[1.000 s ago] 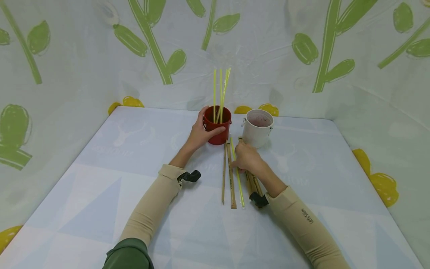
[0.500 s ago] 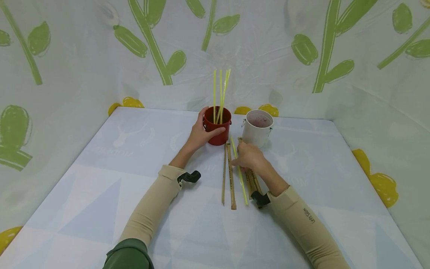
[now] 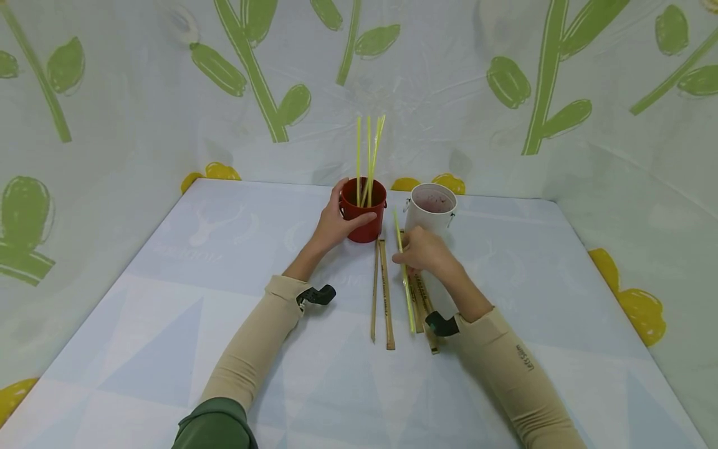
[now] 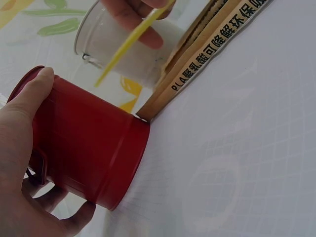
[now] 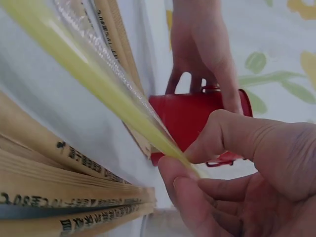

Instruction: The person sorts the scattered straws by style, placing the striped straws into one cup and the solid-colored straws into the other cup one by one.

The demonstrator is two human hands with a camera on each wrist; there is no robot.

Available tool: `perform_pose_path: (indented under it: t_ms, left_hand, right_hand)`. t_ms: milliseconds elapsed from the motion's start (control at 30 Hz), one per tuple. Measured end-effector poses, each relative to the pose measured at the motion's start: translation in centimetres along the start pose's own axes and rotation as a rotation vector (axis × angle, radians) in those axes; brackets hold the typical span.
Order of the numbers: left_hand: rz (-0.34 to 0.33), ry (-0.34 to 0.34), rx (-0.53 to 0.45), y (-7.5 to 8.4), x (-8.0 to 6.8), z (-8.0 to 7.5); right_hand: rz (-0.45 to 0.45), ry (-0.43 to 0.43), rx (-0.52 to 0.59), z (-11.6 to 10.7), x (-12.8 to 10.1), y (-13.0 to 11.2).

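My left hand (image 3: 335, 226) grips the red cup (image 3: 364, 212), thumb on its front and fingers behind; the cup (image 4: 86, 145) shows the same grip in the left wrist view. Several yellow straws (image 3: 368, 156) stand upright in it. My right hand (image 3: 424, 251) pinches one wrapped yellow straw (image 3: 404, 274) between thumb and fingers and holds it tilted above the table, its near end low. The straw (image 5: 98, 81) runs blurred across the right wrist view. A white cup (image 3: 430, 213) stands just behind that hand.
Paper-wrapped brown straws (image 3: 384, 293) lie side by side on the pale table (image 3: 168, 299), more of them (image 3: 422, 299) under my right forearm. Leaf-patterned plastic walls (image 3: 112, 93) close in the back and both sides. Bare tabletop lies left and near.
My right hand has lifted the yellow straw off the table and raised its far end toward the cups. The left hand and red cup have not moved.
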State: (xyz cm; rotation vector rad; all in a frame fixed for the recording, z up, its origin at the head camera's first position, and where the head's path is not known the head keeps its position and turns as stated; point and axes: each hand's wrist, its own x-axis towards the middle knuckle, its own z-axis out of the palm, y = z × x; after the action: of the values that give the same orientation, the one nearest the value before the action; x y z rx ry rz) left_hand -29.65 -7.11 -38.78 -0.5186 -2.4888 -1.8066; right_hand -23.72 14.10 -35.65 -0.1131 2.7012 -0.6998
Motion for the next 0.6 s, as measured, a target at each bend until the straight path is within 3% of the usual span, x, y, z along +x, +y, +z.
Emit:
perform_pose_path:
  t_ms: [200, 367, 600]
  left_hand:
    - [0.007, -0.007, 0.015, 1.7, -0.9, -0.2]
    - [0.009, -0.008, 0.016, 1.8, -1.0, -0.3]
    - [0.006, -0.004, 0.013, 1.7, -1.0, -0.3]
  right_hand:
    - [-0.032, 0.048, 0.029, -0.6, -0.1, 0.1]
    - [-0.075, 0.105, 0.034, -0.7, -0.2, 0.2]
    - [-0.099, 0.118, 0.075, -0.9, -0.1, 0.2]
